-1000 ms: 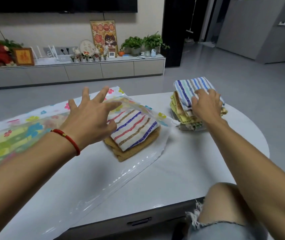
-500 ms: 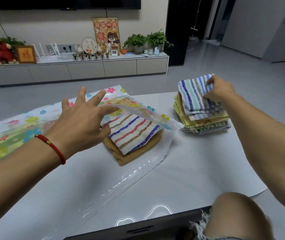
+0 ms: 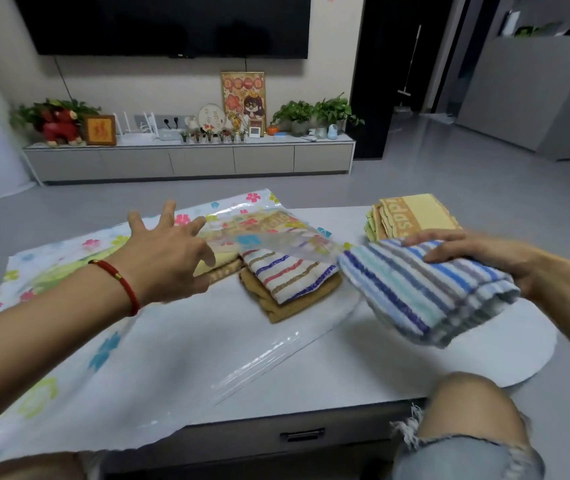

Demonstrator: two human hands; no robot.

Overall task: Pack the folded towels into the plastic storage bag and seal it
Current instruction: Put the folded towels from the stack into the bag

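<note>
While held flat in the right hand (image 3: 474, 261), blue-striped towel (image 3: 425, 292) hangs just right of the storage bag (image 3: 110, 341) mouth — long axis apparently toward it. Left hand (image 3: 169, 258) spread wide, empty, lifting the upper flap (image 3: 276, 233) — mouth nearer.

Towels (image 3: 290, 285) in bag (image 3: 110, 344); stack (image 3: 411, 216) behind right.
</note>
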